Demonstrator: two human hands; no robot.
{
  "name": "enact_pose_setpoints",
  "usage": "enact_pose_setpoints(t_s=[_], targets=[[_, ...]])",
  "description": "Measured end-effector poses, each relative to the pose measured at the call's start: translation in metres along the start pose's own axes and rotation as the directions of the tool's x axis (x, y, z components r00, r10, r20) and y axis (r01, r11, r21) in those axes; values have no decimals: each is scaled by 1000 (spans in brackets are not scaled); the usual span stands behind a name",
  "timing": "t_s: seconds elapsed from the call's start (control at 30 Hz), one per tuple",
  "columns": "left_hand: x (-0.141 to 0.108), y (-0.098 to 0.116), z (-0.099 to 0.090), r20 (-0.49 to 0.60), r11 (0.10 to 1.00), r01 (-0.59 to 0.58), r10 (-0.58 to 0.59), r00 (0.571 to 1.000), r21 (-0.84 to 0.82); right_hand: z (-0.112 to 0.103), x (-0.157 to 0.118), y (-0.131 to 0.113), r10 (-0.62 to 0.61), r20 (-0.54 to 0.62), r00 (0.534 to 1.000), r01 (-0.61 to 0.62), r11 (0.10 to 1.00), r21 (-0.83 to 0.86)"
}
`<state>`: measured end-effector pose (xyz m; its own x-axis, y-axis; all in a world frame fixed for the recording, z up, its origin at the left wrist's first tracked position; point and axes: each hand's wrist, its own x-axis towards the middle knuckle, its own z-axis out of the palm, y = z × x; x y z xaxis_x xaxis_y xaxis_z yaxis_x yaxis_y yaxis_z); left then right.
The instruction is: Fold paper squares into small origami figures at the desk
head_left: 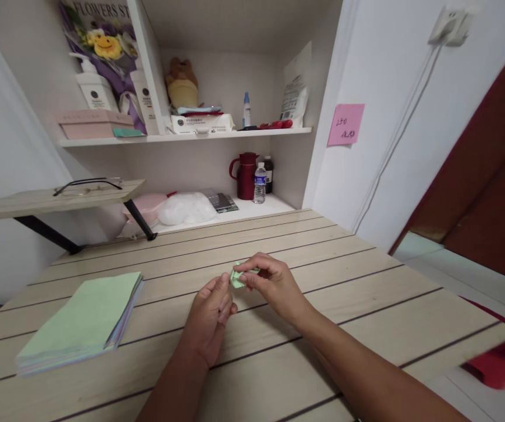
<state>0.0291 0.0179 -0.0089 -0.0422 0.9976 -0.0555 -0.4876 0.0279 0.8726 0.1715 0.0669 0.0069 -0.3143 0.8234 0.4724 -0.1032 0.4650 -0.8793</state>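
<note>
"Where was that small folded green paper (237,280)?"
"Above the pale slatted wooden tabletop (256,378), pinched by the right hand (275,285)! Left hand (210,313) curled at its edge; gripping, I couldn't tell. Wide boards separated it from the thick pastel paper stack (78,319)."

The desk (270,375) is pale and wood-grained, crossed by thin dark lines. On its left side lies a thick paper stack (78,322), light green on top with pastel edges beneath. Behind it, a small raised shelf (14,205) stands on black legs (140,220), with eyeglasses (89,181) resting on it.
</note>
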Motion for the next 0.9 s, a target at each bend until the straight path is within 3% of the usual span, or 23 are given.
enact_pose_setpoints(t_s=[0.27,0.6,0.73,0.83,0.9], targets=[[0,1,1,-14,999,5,-5,1000,-32,4,0,-6,81,-8,997,-80,994,68],[-1,-1,0,-38,999,15,-16,999,-33,1,1,0,61,10,998,-61,998,1],[3,4,-6,-188,986,-108,130,974,128,-6,7,9,87,-1,996,-86,995,48],[7,9,-9,-325,932,-241,325,888,272,-11,9,13,128,-26,991,-126,988,90],[7,11,-7,-314,893,-310,411,856,325,-13,10,13,138,-22,990,-136,988,74]])
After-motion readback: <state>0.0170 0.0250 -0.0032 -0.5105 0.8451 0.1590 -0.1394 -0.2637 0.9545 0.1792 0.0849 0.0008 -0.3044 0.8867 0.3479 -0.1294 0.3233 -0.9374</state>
